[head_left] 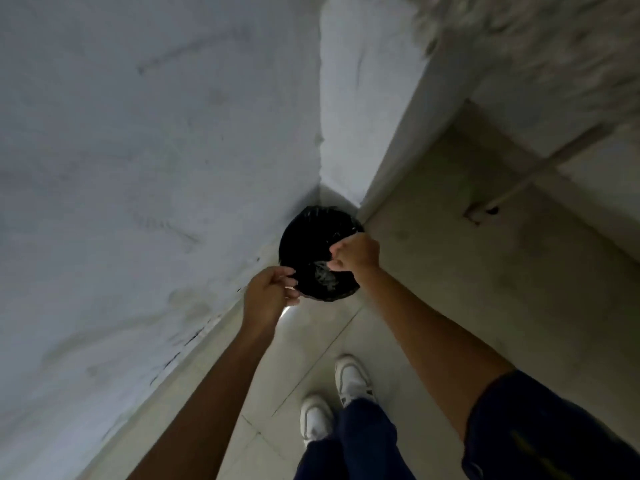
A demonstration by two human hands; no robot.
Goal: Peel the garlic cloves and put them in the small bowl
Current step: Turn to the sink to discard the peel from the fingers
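- Both hands reach out over a black-lined bin (311,244) tucked in the corner where two pale walls (138,150) meet.
- Left hand (268,294) at the bin's seven o'clock edge, fingers curled in; something pale glints just beneath it, but what it holds, I cannot tell.
- Right hand (355,252) at the bin's three o'clock edge, clenched into a loose fist above the opening; its contents are hidden.
- Pale scraps (323,275) lie inside the bin, between the two hands.
- No garlic or small bowl in view.
- White shoes (332,396) stand on the tiled floor (433,254) at six o'clock.
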